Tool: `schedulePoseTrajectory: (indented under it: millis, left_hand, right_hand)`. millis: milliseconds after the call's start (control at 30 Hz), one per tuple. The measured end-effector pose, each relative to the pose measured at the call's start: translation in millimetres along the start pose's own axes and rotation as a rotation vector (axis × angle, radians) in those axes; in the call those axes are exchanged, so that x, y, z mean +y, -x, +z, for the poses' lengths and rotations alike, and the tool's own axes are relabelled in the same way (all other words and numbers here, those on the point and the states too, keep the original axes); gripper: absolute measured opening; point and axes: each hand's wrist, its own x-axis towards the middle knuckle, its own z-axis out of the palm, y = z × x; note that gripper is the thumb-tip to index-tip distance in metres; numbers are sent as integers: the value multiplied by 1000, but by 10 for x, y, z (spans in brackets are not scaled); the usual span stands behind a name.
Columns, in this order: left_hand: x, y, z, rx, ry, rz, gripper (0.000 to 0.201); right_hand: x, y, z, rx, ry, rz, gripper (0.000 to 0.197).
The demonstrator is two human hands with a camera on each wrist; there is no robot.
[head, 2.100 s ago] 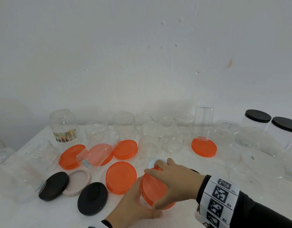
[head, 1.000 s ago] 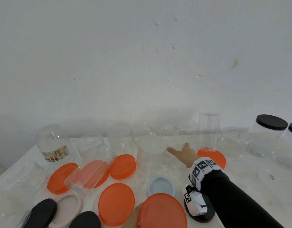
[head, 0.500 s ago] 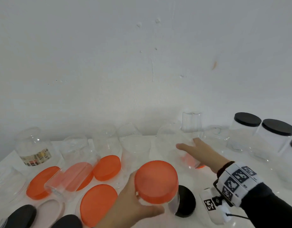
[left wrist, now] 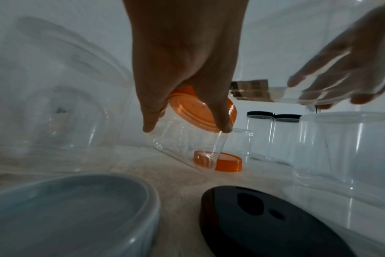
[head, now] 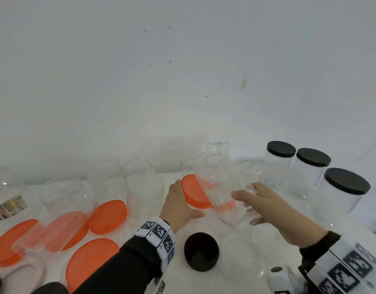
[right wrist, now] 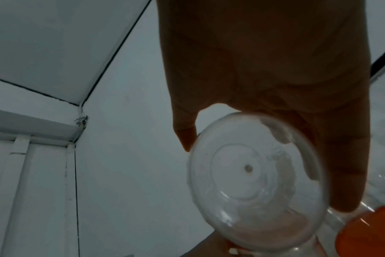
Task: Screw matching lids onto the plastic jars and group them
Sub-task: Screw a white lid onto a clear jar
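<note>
My left hand (head: 178,200) grips a clear jar with an orange lid (head: 193,192) screwed on, tilted just above the table's middle; the left wrist view shows my fingers (left wrist: 222,121) curled round that orange lid (left wrist: 200,111) and the jar body (left wrist: 187,144). My right hand (head: 246,190) holds a tall clear empty jar (head: 219,183) tilted in the air right beside it; its round base (right wrist: 251,173) fills the right wrist view. A loose orange lid (head: 226,205) lies on the table under that jar.
Three black-lidded jars (head: 312,164) stand grouped at the back right. Open clear jars (head: 140,181) line the wall. Several loose orange lids (head: 107,216) lie at the left. A black lid (head: 201,251) and a clear lid (head: 242,257) lie near the front.
My left hand carried the orange-lidded jar back and to the right. My right hand took hold of the tall clear jar and lifted it, tilted, off the orange lid.
</note>
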Motion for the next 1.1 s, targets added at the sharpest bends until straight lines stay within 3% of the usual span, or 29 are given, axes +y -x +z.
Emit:
schedulePoseTrajectory:
  millis: [200, 333, 467, 667, 800, 967, 1100]
  left_hand:
    - [-41, -75, 45, -60, -55, -59, 103]
    - [-65, -57, -35, -129, -260, -130, 82]
    - [-92, 65, -165, -246, -444, -64, 64]
    - [-342, 393, -259, -504, -761, -67, 85]
    - [-437, 498, -304, -545, -786, -47, 95]
    - [-463, 587, -401, -566, -817, -32, 92]
    - [-480, 681, -568, -492, -646, -68, 87]
  right_hand:
    - [175, 159, 30, -168, -115, 77, 73]
    - [243, 199, 58, -263, -185, 85, 84]
    - [299, 218, 81, -324, -305, 116, 81]
    - [374, 251, 174, -425, -474, 186, 83]
    - [407, 312, 276, -504, -513, 180, 80]
    - [425, 388, 401, -609, -458, 100, 66]
    - [437, 421, 551, -620, -423, 111, 74]
